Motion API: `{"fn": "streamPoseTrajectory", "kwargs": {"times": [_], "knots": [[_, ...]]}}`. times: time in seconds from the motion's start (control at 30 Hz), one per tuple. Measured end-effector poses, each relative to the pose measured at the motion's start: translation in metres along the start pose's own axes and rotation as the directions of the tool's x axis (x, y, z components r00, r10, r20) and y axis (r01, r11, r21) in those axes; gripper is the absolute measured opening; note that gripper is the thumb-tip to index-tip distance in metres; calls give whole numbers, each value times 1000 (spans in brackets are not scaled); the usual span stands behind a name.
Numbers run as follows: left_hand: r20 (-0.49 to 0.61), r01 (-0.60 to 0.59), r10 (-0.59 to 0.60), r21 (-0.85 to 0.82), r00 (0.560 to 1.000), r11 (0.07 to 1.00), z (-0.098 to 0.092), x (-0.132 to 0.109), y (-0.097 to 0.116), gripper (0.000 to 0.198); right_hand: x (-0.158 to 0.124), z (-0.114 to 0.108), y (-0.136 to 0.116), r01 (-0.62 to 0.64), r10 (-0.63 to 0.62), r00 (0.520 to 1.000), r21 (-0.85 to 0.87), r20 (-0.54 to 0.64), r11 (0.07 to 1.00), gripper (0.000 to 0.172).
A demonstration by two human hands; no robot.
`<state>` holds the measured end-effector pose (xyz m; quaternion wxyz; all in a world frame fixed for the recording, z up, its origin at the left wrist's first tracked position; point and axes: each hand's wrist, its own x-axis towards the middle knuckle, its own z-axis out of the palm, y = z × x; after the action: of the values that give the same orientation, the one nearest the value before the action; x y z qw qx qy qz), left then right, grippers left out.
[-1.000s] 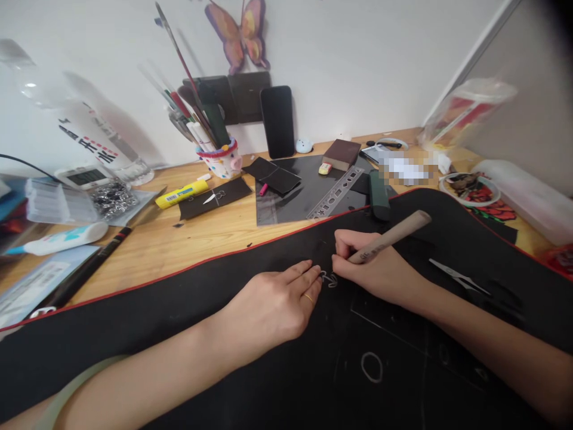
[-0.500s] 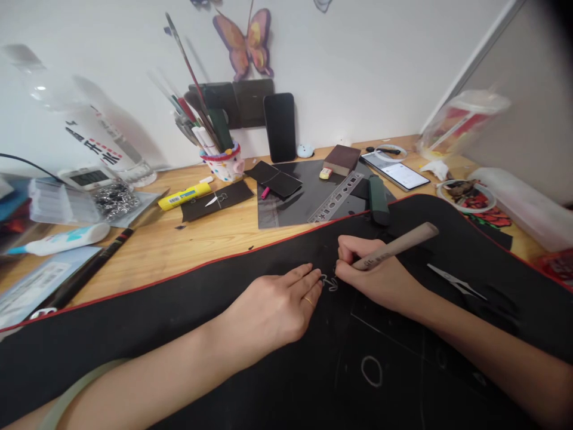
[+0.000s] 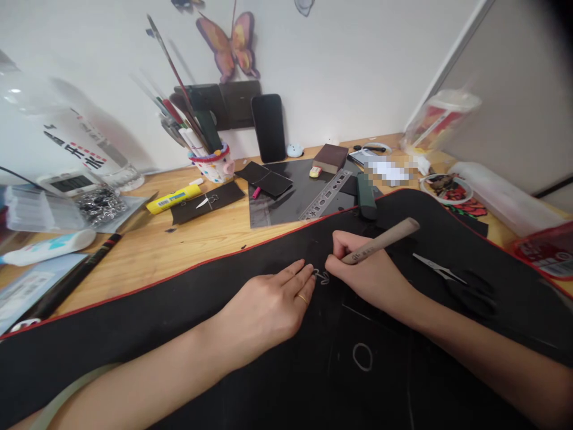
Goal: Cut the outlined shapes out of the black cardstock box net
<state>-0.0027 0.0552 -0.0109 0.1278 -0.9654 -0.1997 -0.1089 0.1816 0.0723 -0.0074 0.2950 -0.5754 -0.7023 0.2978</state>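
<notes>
Pen (image 3: 381, 242) was gripped low by right hand (image 3: 370, 273), likely for control | left hand (image 3: 274, 304) was laid flat, unclenched, beside white drawing (image 3: 324, 278), apparently for steadying

Beige pen (image 3: 382, 240), red-edged black mat (image 3: 179, 295)

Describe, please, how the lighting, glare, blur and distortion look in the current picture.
Head view: soft light, with the bottle casting a faint shadow on the wall and catching a small glare spot; head view: right hand and pen fairly clear, the mat dark; head view: edges look stretched, the upper right corner is black, and pixelation hides part of the flat phone.
</notes>
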Motion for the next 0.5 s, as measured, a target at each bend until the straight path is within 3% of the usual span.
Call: {"fn": "streamPoseTrajectory", "kwargs": {"times": [0.5], "knots": [[54, 36, -36, -15, 998, 999, -1, -1, 2, 33, -10, 2, 1, -6, 2, 993, -33, -115, 999, 24]]}}
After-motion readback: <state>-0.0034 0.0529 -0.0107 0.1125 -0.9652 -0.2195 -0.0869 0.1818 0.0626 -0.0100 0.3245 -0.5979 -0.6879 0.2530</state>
